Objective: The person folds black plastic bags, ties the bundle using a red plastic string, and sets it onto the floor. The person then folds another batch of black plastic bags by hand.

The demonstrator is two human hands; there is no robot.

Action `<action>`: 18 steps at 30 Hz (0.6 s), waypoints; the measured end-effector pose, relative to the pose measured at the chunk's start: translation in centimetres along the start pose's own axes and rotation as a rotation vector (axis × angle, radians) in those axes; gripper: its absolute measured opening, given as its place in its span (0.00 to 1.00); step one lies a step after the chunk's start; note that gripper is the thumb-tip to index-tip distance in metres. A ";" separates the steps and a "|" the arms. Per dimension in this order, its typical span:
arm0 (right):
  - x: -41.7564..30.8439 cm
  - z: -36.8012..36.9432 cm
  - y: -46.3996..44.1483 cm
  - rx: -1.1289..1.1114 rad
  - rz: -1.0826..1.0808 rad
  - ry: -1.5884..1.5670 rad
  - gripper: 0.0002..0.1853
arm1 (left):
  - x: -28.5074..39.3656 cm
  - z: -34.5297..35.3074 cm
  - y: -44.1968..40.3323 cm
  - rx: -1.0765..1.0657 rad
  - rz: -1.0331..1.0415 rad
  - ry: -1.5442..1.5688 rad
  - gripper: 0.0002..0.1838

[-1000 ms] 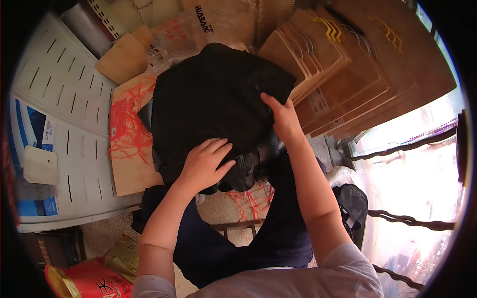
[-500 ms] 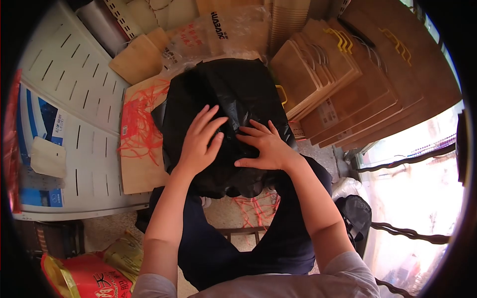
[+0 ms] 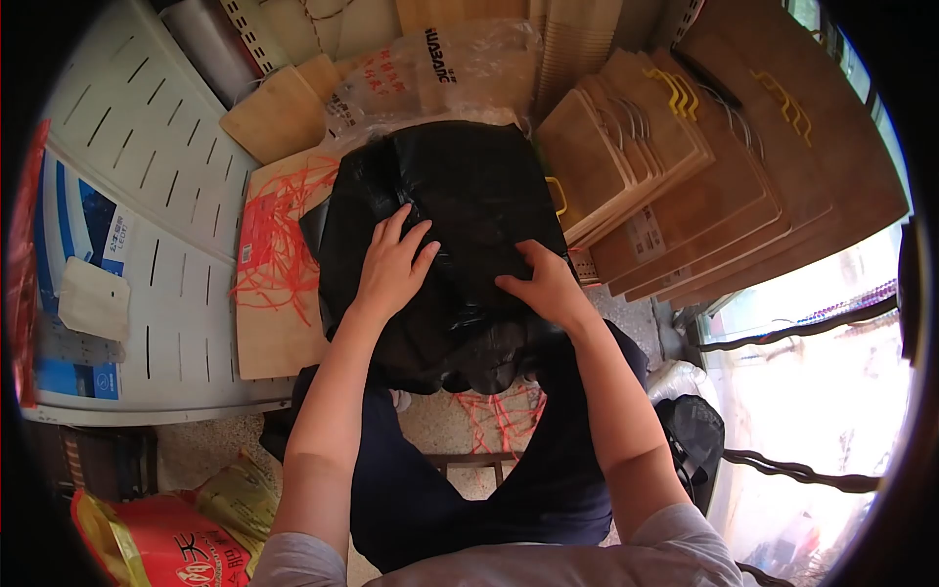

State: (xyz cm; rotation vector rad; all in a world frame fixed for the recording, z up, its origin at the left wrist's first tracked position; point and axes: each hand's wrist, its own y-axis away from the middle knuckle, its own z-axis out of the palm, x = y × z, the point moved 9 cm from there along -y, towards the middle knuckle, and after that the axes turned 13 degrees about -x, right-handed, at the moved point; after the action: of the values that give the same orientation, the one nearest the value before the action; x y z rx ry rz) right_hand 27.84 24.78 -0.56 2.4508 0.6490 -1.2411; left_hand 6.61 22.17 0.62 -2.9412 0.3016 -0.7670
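Note:
A black plastic bag (image 3: 469, 196) is spread over something wide across my knees; what lies beneath it is hidden. My left hand (image 3: 393, 264) rests on its left part, open, with the fingers stretched forward and the thumb apart. On the right part lies my right hand (image 3: 550, 286), its thumb and forefinger parted and pointing left; the other fingers are mostly out of sight. Wrinkles run through the plastic between the hands, and its loose, crumpled edge hangs toward me.
A wooden board (image 3: 284, 342) with tangled red twine (image 3: 279, 264) stands at the left, by a slotted white shelf (image 3: 186, 264). Several wooden boards with handles (image 3: 685, 205) lean at the right. Clear plastic wrapping (image 3: 430, 78) lies behind. A red bag (image 3: 176, 538) sits at lower left.
My right hand has slid right, and its spread fingers have drawn in. My left hand stays almost in place. The black plastic looks smoother at the top.

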 end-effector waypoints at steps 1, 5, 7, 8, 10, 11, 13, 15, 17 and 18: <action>0.0 -0.1 0.0 0.000 -0.001 0.000 0.27 | -0.1 -0.1 0.0 -0.004 -0.010 -0.007 0.20; -0.5 -0.8 -0.2 -0.050 0.009 -0.040 0.25 | 2.0 -1.3 0.2 0.089 0.081 -0.313 0.19; -0.4 -1.4 -0.4 -0.034 0.006 -0.026 0.23 | 1.7 -0.6 -0.2 0.018 0.097 -0.353 0.21; -0.1 -1.9 -0.5 0.000 -0.007 -0.041 0.22 | 1.3 -0.6 -0.3 0.020 0.092 -0.350 0.21; -0.5 -2.5 -0.4 0.035 -0.020 -0.070 0.20 | -0.8 0.6 -0.6 -0.120 -0.009 -0.175 0.23; -0.4 -2.5 -0.4 0.031 -0.022 -0.066 0.20 | -1.0 0.7 -0.5 -0.116 -0.013 -0.172 0.23; 0.2 -2.1 -0.7 0.009 -0.002 -0.078 0.20 | -1.6 0.8 -0.5 -0.128 -0.048 -0.109 0.25; 0.2 -2.3 -1.0 0.048 -0.039 -0.035 0.19 | -1.9 0.6 -0.4 -0.100 -0.040 -0.093 0.25; 0.0 -2.8 -1.1 0.088 -0.075 0.008 0.19 | -2.1 0.1 -0.2 -0.073 -0.031 -0.077 0.24; 0.1 -3.1 -1.4 0.095 -0.060 0.020 0.19 | -2.4 -0.8 0.1 -0.014 -0.042 -0.107 0.24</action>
State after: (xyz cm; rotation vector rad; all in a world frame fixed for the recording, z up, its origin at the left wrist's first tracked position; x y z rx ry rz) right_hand 29.24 27.49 1.05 2.5418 0.6891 -1.2997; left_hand 4.17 22.58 0.13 -2.9974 0.2385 -0.6114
